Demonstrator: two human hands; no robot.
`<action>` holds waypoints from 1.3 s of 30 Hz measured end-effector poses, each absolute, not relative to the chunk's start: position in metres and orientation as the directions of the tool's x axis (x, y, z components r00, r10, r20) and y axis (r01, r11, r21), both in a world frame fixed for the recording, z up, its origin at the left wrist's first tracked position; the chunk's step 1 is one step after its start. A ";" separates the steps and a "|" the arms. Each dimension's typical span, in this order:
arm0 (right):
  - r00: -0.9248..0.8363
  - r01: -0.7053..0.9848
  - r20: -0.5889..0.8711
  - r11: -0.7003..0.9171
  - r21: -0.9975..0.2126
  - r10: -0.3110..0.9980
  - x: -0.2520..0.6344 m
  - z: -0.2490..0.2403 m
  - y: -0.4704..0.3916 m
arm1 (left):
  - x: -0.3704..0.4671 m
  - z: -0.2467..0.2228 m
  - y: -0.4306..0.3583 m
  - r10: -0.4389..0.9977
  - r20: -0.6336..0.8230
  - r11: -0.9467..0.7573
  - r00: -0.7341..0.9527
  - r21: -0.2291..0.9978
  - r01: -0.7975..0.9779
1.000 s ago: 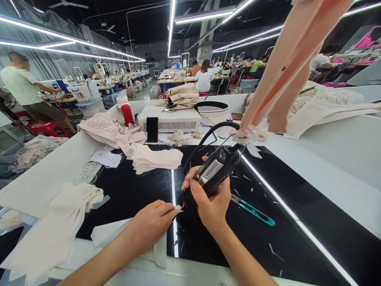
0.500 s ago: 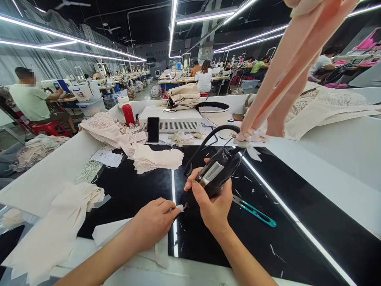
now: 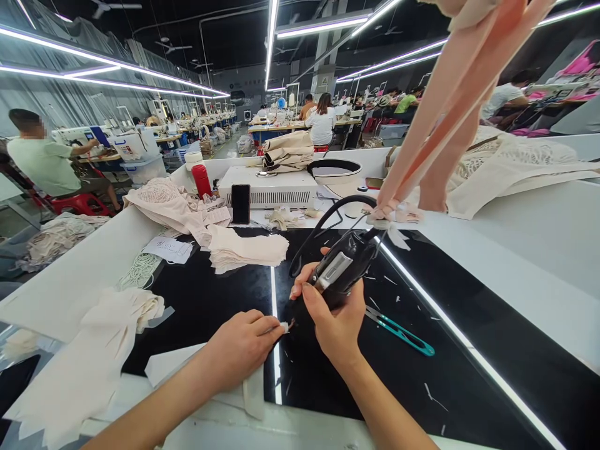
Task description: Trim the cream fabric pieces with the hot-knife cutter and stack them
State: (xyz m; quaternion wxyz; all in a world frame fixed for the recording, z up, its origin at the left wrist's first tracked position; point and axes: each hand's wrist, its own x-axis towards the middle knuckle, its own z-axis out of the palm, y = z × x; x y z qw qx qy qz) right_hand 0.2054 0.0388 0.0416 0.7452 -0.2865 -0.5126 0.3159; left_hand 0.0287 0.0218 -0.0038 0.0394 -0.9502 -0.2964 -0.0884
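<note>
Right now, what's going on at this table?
The person's right hand grips a black handheld tool. The left hand pinches a small pale piece close to its tip; whether they touch is hard to tell. Both hands are over a shiny black surface. Teal snips lie to the right, and pale fabric pieces lie farther back.

Co-worker in pale green shirt [image 3: 44,164], around your 9 to 10 o'clock: a second ago half up over red stool [image 3: 79,205], now seated on it, head lower. Upper body tipped farther toward 9 than half a second ago, arm straighter. Peach cloth [image 3: 462,94], hanging at your 1 o'clock: upper part shifted slightly toward 12, more of bunched top showing. Pale scrap [image 3: 285,327] at your left hand's [image 3: 246,344] fingertips: slightly less visible than half a second ago.
</note>
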 end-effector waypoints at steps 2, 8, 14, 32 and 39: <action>0.272 -0.177 0.578 0.630 -0.756 0.770 0.206 0.043 0.039 | 0.028 -0.005 0.022 0.552 0.201 -0.822 0.809 -0.029 0.569; 0.267 -0.183 0.572 0.623 -0.760 0.776 0.206 0.043 0.039 | 0.028 -0.008 0.023 0.541 0.234 -0.825 0.808 -0.042 0.564; 0.290 -0.161 0.578 0.634 -0.756 0.763 0.208 0.042 0.042 | 0.027 -0.012 0.023 0.531 0.253 -0.828 0.808 -0.044 0.558; 0.312 -0.113 0.564 0.619 -0.777 0.765 0.203 0.041 0.048 | 0.027 -0.012 0.021 0.556 0.239 -0.813 0.796 -0.045 0.581; 0.309 -0.111 0.564 0.618 -0.779 0.766 0.204 0.043 0.044 | 0.028 -0.011 0.021 0.558 0.224 -0.814 0.799 -0.041 0.579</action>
